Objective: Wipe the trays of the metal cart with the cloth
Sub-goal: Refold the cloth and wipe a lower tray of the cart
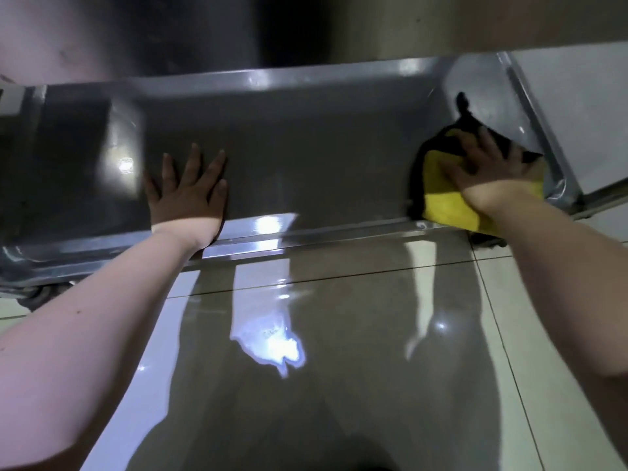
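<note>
Floor tiles (pixel 339 334) lie nearest, glossy, with both arms stretched over them to the low tray (pixel 306 147). The left hand (pixel 187 195) rests flat on the tray bottom, fingers straight and spread, holding nothing. The right hand (pixel 489 168) presses the cloth (pixel 445 202) into the tray's near right corner — fingers splayed flat, not curled — with the cloth lapping over the front rim.

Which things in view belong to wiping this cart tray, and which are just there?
In the job: metal tray; yellow cloth, pressed by the right hand at the tray's right end; left hand, flat on the tray.
Just there: tiled floor; caster wheel, lower left.
</note>
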Available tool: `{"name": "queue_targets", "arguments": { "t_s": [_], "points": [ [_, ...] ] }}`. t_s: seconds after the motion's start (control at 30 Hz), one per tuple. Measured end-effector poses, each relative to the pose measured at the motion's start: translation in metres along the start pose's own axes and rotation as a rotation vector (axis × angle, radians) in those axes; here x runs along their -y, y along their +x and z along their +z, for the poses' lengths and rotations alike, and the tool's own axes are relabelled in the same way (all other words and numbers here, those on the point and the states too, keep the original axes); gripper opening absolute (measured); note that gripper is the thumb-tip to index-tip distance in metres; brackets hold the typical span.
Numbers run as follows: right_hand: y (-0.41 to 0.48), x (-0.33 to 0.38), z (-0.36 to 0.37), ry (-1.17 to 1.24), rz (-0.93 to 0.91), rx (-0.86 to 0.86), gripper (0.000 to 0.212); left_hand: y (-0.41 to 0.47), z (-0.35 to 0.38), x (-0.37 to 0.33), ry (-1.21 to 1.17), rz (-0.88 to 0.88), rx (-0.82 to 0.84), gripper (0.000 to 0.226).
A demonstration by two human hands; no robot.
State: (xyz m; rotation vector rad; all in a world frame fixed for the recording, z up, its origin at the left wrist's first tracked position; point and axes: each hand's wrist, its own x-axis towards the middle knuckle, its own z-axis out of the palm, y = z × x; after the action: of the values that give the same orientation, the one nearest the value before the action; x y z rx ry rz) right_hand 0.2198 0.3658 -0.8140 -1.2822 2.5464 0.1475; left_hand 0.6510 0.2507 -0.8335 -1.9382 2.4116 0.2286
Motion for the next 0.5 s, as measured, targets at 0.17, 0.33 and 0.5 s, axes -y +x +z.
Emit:
{"name": "queue_targets", "arguments": {
  "t_s": [0.17, 0.33, 0.5],
  "points": [
    [0.001, -0.023, -0.006, -0.007, 0.148, -0.006, 0.069, -0.003, 0.002, -0.002, 0.019, -0.006, 0.001, 0.051],
    [-0.028, 0.092, 0.011, -0.028, 0.026, -0.022, 0.073, -0.002, 0.0, -0.004, 0.008, -0.015, 0.021, 0.05],
    [-0.102, 0.258, 0.043, -0.116, -0.466, 0.069, 0.074, 0.0, 0.0, 0.0, 0.029, -0.011, 0.036, 0.05]
  ]
}}
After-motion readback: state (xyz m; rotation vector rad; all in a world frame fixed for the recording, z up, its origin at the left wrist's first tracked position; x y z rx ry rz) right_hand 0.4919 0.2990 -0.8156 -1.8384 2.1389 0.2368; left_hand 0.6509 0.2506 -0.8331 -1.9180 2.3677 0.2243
